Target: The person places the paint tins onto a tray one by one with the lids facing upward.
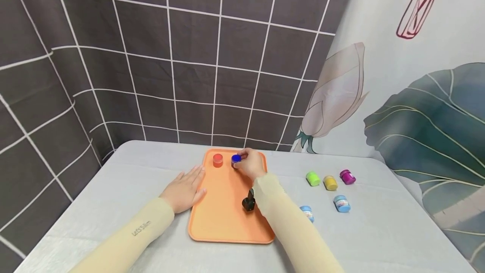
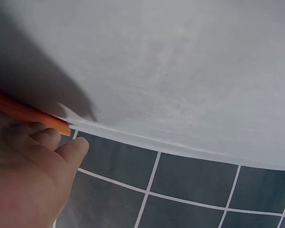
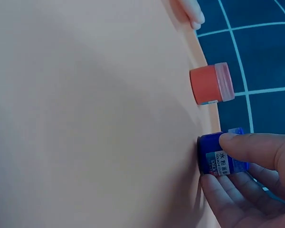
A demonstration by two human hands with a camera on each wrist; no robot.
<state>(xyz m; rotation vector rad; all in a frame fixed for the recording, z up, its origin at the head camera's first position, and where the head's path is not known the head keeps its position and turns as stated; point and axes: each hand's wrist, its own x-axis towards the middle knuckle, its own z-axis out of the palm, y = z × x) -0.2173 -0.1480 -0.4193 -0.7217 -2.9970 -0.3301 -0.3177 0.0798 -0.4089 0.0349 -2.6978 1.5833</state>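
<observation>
Right hand [image 1: 250,164] pinches blue jar [image 1: 236,160] on tray [image 1: 223,218] beside red jar [image 1: 217,160]; 5 jars [image 1: 330,183] remain on the table; left hand [image 1: 184,188] rests flat, fingers together.

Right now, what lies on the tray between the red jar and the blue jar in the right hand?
Nothing: bare orange tray separates the red jar from the blue jar pinched by the right hand, seen in head and right wrist views.
</observation>
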